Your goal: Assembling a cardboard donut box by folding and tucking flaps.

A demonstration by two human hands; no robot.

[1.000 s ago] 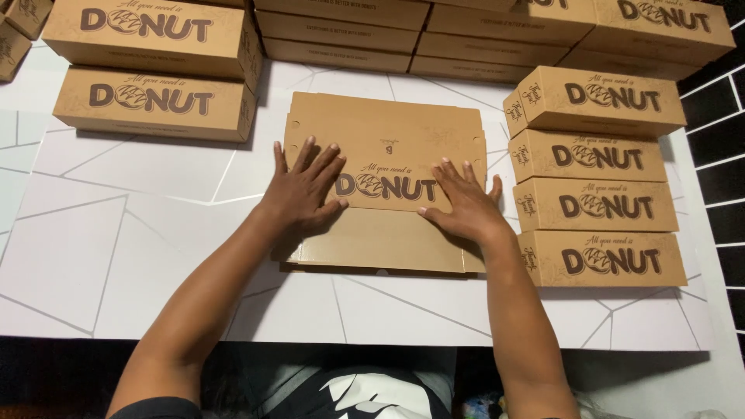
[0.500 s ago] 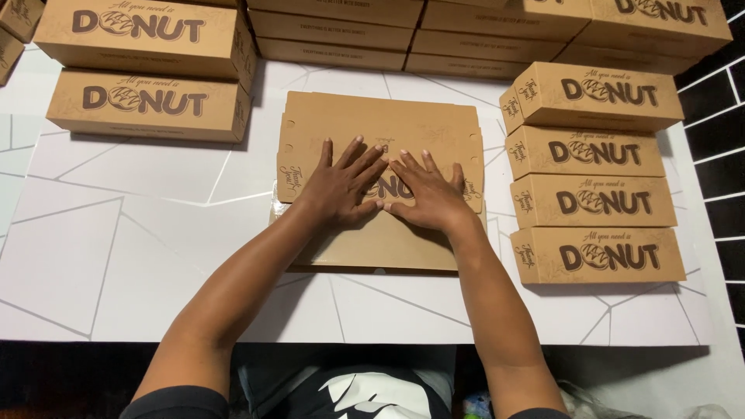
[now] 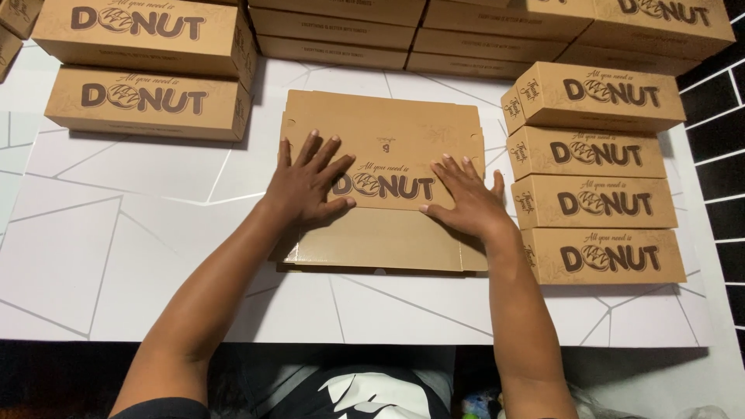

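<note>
Cardboard flat box (image 3: 384, 167) is being pressed by left hand (image 3: 306, 182) and right hand (image 3: 466, 203), palms open, gripping nothing; hands are now spread apart from centre, probably smoothing the fold.

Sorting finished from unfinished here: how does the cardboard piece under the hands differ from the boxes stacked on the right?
The flat box blank lies unfolded, a thin sheet on the white table; the stacked boxes are folded into closed long cartons. The blank lies alone and is pressed by the left hand and right hand; the stacked boxes, four overlapping, are untouched. Both are brown cardboard with dark brown print.
</note>
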